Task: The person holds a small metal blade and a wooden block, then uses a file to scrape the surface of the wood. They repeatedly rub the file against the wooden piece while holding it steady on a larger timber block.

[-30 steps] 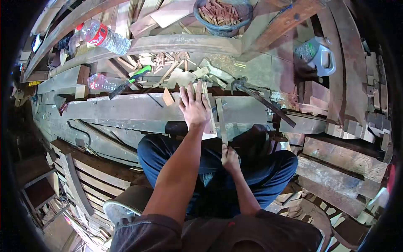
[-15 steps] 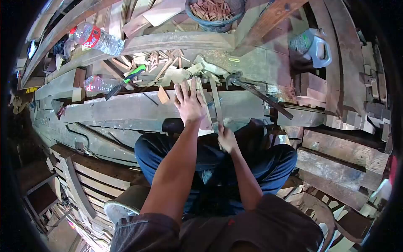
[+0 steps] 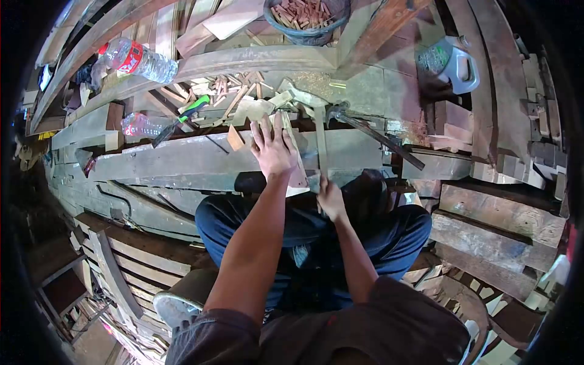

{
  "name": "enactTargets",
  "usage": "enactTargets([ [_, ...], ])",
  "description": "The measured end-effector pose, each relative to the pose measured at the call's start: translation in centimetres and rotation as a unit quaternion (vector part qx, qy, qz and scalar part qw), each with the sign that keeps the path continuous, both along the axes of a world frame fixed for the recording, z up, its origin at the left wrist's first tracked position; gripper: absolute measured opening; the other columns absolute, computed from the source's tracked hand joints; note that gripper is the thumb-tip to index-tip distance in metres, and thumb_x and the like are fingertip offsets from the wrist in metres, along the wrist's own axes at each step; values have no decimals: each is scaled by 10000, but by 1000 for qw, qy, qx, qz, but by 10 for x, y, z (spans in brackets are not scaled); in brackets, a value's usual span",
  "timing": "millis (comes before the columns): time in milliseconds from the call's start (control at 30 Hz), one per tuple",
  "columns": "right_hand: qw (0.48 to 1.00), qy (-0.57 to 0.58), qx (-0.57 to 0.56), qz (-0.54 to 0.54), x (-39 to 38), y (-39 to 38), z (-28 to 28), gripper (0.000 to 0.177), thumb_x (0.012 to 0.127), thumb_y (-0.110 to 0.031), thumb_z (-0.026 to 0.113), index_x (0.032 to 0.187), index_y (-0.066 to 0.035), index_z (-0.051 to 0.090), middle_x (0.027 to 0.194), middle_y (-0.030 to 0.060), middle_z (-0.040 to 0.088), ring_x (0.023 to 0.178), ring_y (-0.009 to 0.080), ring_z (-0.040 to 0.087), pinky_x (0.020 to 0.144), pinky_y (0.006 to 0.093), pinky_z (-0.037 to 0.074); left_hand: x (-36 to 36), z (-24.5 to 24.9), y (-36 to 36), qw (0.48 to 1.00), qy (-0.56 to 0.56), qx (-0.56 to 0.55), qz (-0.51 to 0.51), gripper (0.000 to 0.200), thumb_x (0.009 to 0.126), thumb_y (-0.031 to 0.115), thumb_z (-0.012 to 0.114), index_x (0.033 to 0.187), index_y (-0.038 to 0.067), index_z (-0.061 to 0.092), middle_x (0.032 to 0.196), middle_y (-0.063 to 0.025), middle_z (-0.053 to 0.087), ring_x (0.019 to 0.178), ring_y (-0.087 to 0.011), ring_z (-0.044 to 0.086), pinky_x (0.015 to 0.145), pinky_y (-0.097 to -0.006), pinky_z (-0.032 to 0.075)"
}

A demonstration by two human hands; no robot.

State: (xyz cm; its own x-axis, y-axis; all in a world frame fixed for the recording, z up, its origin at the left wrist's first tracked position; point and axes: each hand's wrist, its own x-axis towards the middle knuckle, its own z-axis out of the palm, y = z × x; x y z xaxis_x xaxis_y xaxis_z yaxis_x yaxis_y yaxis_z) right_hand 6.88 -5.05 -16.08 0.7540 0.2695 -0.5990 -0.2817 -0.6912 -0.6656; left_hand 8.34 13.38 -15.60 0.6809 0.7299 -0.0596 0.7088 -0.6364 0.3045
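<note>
My left hand (image 3: 273,149) lies flat, fingers spread, on a pale wooden piece (image 3: 297,171) that rests across a long grey beam (image 3: 182,159). My right hand (image 3: 329,196) grips the near end of a long narrow tool (image 3: 320,141), a file or saw blade, which lies along the right edge of the wooden piece and reaches across the beam. I sit with my knees in dark blue trousers just below the beam.
A hammer (image 3: 371,134) lies to the right on the beam. A green-handled tool (image 3: 181,118), two plastic bottles (image 3: 135,58), wood scraps (image 3: 240,97), a bucket of red pieces (image 3: 306,17) and a white jug (image 3: 453,61) sit beyond. Stacked timbers lie at right.
My right hand has pushed the narrow tool forward along the wooden piece, away from me. My left hand stays pressed on the piece.
</note>
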Motion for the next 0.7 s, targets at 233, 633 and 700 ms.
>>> enactTargets([
  [233, 999, -29, -16, 35, -1, -8, -25, 453, 1028, -320, 410, 885, 53, 623, 779, 335, 620, 803, 524, 612, 725, 600, 489, 3, 0, 2, 1000, -4, 4, 3, 565, 997, 307, 387, 1554, 303, 293, 1611, -61, 259, 1509, -341, 133, 1153, -563, 206],
  [633, 994, -40, -34, 93, -6, -7, -33, 421, 1046, -327, 392, 953, 32, 591, 689, 259, 640, 553, 378, 654, 547, 493, 527, 2, 1, 1, 1000, 1, 5, 0, 552, 1012, 328, 365, 1557, 302, 286, 1630, -60, 224, 1513, -331, 121, 1168, -551, 180],
  [700, 995, -6, -47, 83, -17, -14, -14, 437, 1045, -342, 389, 953, 33, 592, 759, 293, 643, 657, 447, 651, 634, 547, 519, 3, 0, 3, 1000, 7, 7, 0, 554, 1011, 330, 372, 1557, 305, 284, 1629, -58, 225, 1514, -327, 118, 1169, -548, 182],
])
